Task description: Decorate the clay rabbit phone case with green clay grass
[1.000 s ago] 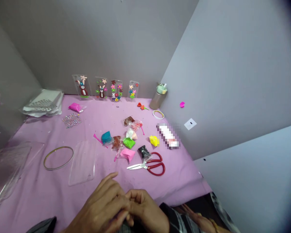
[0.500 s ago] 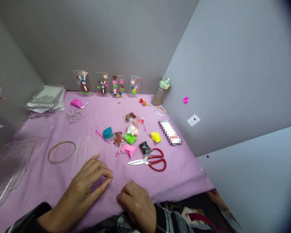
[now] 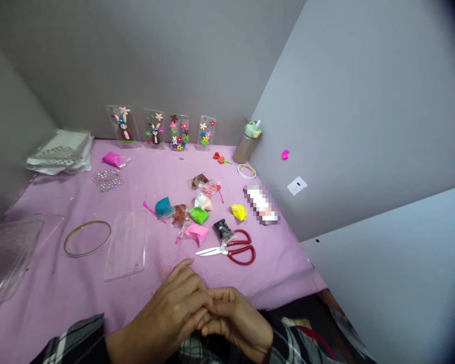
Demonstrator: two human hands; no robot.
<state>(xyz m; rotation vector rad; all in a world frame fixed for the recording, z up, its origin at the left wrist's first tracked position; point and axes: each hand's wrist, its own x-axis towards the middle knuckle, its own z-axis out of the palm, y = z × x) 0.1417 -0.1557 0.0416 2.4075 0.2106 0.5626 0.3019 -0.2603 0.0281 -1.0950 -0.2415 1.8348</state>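
Observation:
At the near edge of the table, my left hand [image 3: 178, 301] and my right hand [image 3: 237, 316] meet, fingertips touching. Both are closed, fingers pressed together; whatever may lie between them is hidden. Just beyond are scissors [image 3: 227, 249] with red handles, blades pointing left. A clear phone case [image 3: 126, 247] lies flat to the left of my hands. Past the scissors sit wrapped lumps of soft clay: pink [image 3: 197, 233], black [image 3: 223, 229], green [image 3: 199, 215], teal [image 3: 163, 206], brown [image 3: 180, 215] and yellow [image 3: 238, 212].
Decorated clear cases [image 3: 123, 126] stand against the back wall, beside a bottle [image 3: 247, 141]. A pixelated phone-like object [image 3: 261, 203] lies at right. At left are a bangle [image 3: 87, 238], a gem sheet [image 3: 107, 180], a bag stack [image 3: 60, 151] and clear plastic [image 3: 13, 258].
My left hand has moved right and down to meet my right hand, uncovering the clear phone case. My right hand has turned and its fingers now press against the left. The view has shifted slightly.

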